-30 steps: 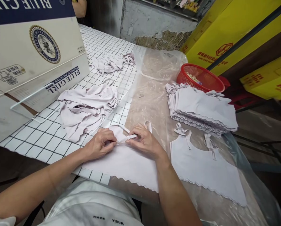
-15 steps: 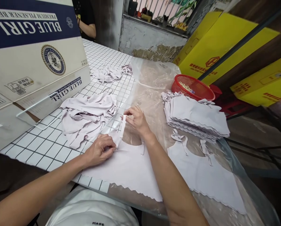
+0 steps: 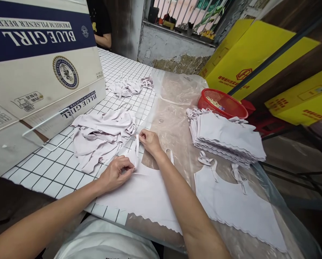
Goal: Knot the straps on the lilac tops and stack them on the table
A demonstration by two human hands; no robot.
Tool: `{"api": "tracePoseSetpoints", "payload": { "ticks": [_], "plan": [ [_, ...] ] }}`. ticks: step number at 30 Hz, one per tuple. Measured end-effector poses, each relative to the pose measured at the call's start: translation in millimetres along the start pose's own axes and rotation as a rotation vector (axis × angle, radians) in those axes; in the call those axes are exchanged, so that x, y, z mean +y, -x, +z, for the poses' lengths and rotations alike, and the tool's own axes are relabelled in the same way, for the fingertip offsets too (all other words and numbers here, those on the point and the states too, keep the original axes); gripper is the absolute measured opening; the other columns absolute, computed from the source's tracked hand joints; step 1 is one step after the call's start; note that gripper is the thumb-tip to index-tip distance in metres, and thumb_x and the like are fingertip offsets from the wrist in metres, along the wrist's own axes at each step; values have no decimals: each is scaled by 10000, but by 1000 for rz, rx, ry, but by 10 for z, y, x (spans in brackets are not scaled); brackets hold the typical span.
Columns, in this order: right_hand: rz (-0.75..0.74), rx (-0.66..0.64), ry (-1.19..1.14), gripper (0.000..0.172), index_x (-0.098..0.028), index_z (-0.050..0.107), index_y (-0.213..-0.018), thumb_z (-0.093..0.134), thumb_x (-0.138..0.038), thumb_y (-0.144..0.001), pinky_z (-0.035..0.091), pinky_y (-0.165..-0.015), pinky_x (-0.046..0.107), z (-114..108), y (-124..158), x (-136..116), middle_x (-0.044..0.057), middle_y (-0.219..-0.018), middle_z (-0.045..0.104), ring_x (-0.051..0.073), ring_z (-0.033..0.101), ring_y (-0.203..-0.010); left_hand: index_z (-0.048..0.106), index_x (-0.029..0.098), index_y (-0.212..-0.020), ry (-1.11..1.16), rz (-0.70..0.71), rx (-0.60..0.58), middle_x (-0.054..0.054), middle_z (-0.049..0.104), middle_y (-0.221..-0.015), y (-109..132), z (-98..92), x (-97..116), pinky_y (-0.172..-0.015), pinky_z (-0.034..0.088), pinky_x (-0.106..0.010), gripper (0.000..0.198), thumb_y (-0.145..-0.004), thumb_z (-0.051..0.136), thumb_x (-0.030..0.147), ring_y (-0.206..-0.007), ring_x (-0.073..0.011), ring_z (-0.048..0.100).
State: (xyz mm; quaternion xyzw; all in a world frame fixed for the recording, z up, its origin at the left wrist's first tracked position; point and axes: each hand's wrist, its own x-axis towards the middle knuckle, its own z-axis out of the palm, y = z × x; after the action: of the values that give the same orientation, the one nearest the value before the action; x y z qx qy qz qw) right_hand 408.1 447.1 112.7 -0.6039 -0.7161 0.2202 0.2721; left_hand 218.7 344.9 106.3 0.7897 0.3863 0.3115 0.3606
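A pale lilac fabric piece (image 3: 147, 196) with a scalloped lower edge lies flat in front of me. My left hand (image 3: 116, 174) pinches the base of its left strap at the top corner. My right hand (image 3: 149, 141) holds the far end of that strap (image 3: 137, 151) and stretches it away from me. The piece's other strap (image 3: 170, 155) lies loose to the right of my right wrist.
A crumpled heap of the same fabric (image 3: 101, 136) lies to the left on the grid-patterned table (image 3: 50, 165). A neat stack (image 3: 228, 135), a flat finished piece (image 3: 236, 205), a red basket (image 3: 221, 104), a clear plastic sheet (image 3: 177, 90), a beer carton (image 3: 37, 72) and another person (image 3: 100, 21) at the back.
My right hand has drawn the strap from near my left hand out and away across the table, pulling it straight. My left hand stayed pinching the strap's base.
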Motion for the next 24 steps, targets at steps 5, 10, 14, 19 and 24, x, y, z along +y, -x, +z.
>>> {"api": "tracePoseSetpoints", "payload": {
  "ticks": [5, 10, 14, 19, 24],
  "plan": [
    [-48, -166, 87, 197, -205, 674, -817, 530, -71, -824, 437, -843, 344, -310, 77, 78, 36, -864, 717, 196, 611, -846, 668, 186, -757, 107, -52, 79, -26, 640, -703, -6, -29, -5, -703, 442, -311, 230, -907, 526, 288, -713, -163, 560],
    [-317, -243, 44, 255, -243, 668, -1120, 499, -187, -937, 364, -1023, 467, -489, 462, -177, 71, -1199, 679, 252, 519, -1160, 673, 186, -765, 127, -62, 103, -23, 636, -702, -7, -50, 26, -706, 446, -308, 214, -900, 544, 291, -710, -159, 560],
    [-328, -493, -12, 275, -270, 624, -1223, 484, -350, -1001, 345, -994, 476, -425, 764, -399, 57, -1138, 693, 245, 502, -1110, 680, 194, -791, 114, -24, 103, -31, 650, -733, -6, -65, 47, -723, 454, -319, 203, -897, 527, 274, -736, -169, 561],
    [-293, -475, 34, 177, -237, 667, -956, 543, -360, -980, 334, -924, 425, -416, 863, -364, 31, -887, 676, 214, 501, -951, 671, 192, -790, 54, 15, 89, -15, 596, -646, 2, -40, 46, -684, 420, -316, 220, -917, 517, 284, -684, -164, 510],
    [-260, -363, 38, 134, -225, 635, -837, 590, -290, -944, 340, -892, 401, -412, 921, -268, 25, -857, 617, 208, 486, -922, 647, 195, -844, -161, 64, 61, -37, 636, -770, 33, 29, 9, -764, 385, -367, 169, -911, 534, 302, -771, -192, 501]
  ]
}}
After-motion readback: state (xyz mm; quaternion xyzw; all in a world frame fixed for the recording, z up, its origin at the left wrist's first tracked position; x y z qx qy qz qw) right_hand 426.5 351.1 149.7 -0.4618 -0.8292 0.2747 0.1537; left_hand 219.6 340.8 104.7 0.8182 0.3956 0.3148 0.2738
